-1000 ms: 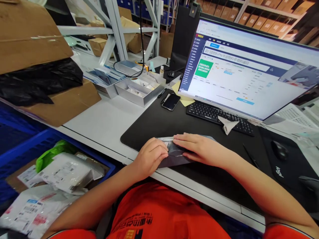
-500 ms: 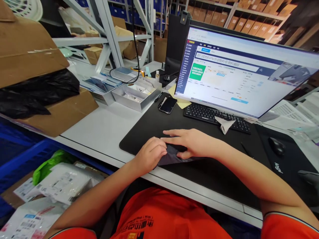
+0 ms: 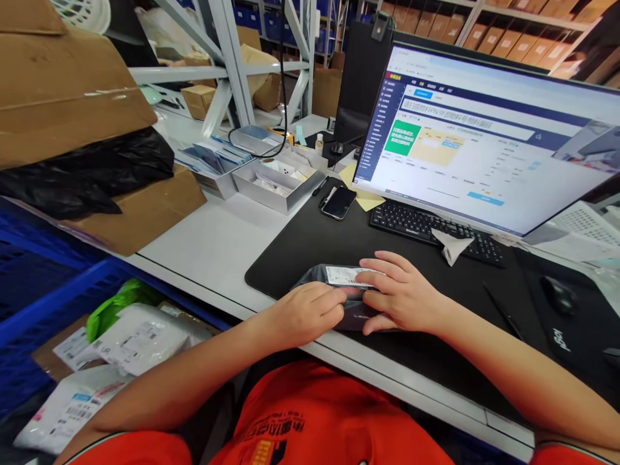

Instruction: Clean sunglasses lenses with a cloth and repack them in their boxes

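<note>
a: warehouse desk, shelving and cartons behind; black mat [image 3: 300,242] under everything, monitor [image 3: 484,139] lit with a form page and a green panel.

b: hands?

a: both down on a small grey pouch [image 3: 334,284] at the mat's near edge, close to the body. left hand [image 3: 303,313] is curled, fingertips pressing the pouch's near left part. right hand [image 3: 404,294] lies over the right end, fingers loosely spread on the top edge, thumb tucked under the near side.

b: label?

a: white label [image 3: 346,276] faces up on the pouch, between the two hands. print too small to read.

b: progress?

a: my read: pouch is flat, looks closed, label on and showing, so the handling seems well along. nothing shows it scanned or put away. blue bin [image 3: 58,297] at left holds other labelled bags [image 3: 140,336]. keyboard [image 3: 436,229], mouse [image 3: 557,294] and phone [image 3: 339,202] lie untouched.
</note>
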Demonstrator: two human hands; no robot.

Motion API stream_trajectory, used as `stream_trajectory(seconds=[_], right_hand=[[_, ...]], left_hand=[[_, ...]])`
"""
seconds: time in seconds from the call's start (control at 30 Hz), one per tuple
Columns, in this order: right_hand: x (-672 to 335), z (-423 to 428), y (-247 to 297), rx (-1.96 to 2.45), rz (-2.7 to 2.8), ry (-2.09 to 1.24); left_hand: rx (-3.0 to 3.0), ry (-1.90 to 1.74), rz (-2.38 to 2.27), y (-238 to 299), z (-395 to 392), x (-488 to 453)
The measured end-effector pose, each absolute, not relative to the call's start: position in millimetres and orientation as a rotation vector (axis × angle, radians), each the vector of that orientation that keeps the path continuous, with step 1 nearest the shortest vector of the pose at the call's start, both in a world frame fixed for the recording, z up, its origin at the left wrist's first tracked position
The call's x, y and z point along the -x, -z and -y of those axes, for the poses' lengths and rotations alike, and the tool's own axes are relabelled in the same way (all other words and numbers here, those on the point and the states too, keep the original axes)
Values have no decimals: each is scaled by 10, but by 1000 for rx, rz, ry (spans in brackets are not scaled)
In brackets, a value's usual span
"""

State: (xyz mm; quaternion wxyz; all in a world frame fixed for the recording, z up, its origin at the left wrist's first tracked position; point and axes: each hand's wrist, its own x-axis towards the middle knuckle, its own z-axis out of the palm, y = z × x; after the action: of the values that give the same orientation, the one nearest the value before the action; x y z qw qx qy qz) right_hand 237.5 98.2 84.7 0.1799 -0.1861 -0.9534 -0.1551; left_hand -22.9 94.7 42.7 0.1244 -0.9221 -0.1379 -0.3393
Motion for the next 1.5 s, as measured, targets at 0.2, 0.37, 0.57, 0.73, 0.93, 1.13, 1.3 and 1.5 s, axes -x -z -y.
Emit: stream_trajectory(seconds=[0.2, 0.37, 0.57, 0.73, 0.93, 1.13, 1.3, 1.5], right_hand=[[-2565, -967, -786, 712, 2607, 525], [-2718, -1068, -785, 715, 2604, 417], [-3048, -1084, -783, 782, 2586, 446], [-3443, -946, -726, 936, 2576, 590], [-3633, -731, -609, 1009, 2581, 465], [-3598, -558, -276, 1043, 2311, 474], [-3479, -372, -38, 1059, 2156, 617], [-3263, -173, 26, 1011, 2263, 660]], left_hand=[[2770, 863, 432, -535, -1043, 128], [2770, 779, 451, -601, -1116, 51], [2729, 760, 469, -603, -1241, 62], [2740, 651, 580, -592, -1375, 180], [2848, 657, 688, -532, -1437, 244], [2937, 949, 801, -373, -1452, 256], [2812, 1422, 781, -159, -1353, 204], [2576, 1401, 763, 60, -1157, 210]])
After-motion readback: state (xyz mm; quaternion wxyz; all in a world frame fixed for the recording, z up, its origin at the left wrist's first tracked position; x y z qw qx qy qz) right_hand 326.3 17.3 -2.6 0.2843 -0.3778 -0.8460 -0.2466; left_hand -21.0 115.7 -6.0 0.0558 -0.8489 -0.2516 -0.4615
